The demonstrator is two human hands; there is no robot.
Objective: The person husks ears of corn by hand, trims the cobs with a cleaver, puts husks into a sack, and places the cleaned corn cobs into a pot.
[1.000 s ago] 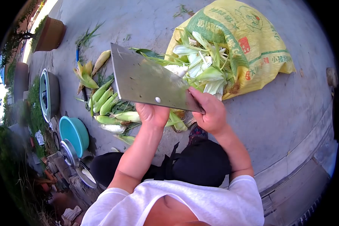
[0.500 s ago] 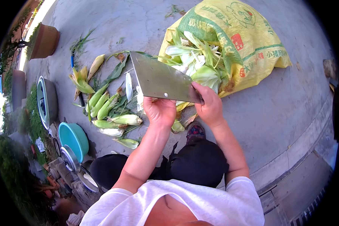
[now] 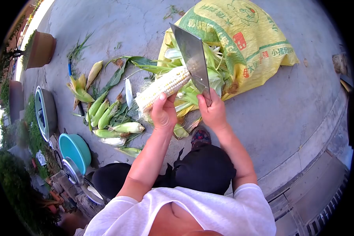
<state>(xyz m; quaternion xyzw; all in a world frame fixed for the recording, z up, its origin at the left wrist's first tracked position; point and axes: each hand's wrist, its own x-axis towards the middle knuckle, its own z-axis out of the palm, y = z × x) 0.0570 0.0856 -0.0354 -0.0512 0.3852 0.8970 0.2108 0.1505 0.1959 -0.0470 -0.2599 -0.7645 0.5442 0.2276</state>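
My left hand [image 3: 164, 112] is closed round the lower part of a husked ear of corn [image 3: 163, 87], pale with some yellow kernels and silk at its near end. In my right hand [image 3: 213, 111] is the handle of a cleaver [image 3: 192, 55]. Its broad blade stands nearly upright, against the far tip of the corn. Behind them, husks [image 3: 216, 65] spill from the mouth of a yellow woven sack [image 3: 263, 51]. On the ground to the left lie several ears of corn in green husks [image 3: 102, 112].
A teal basin [image 3: 76, 151] and a metal pot lid [image 3: 72, 171] stand at the left, with a grey tub [image 3: 45, 112] farther back. A brown planter [image 3: 41, 49] is at the upper left. My shoe [image 3: 201, 135] rests on the concrete below the sack.
The cleaver has turned from lying flat over the corn to nearly upright, with its blade at the corn's tip. The ear of corn in my left hand now shows fully.
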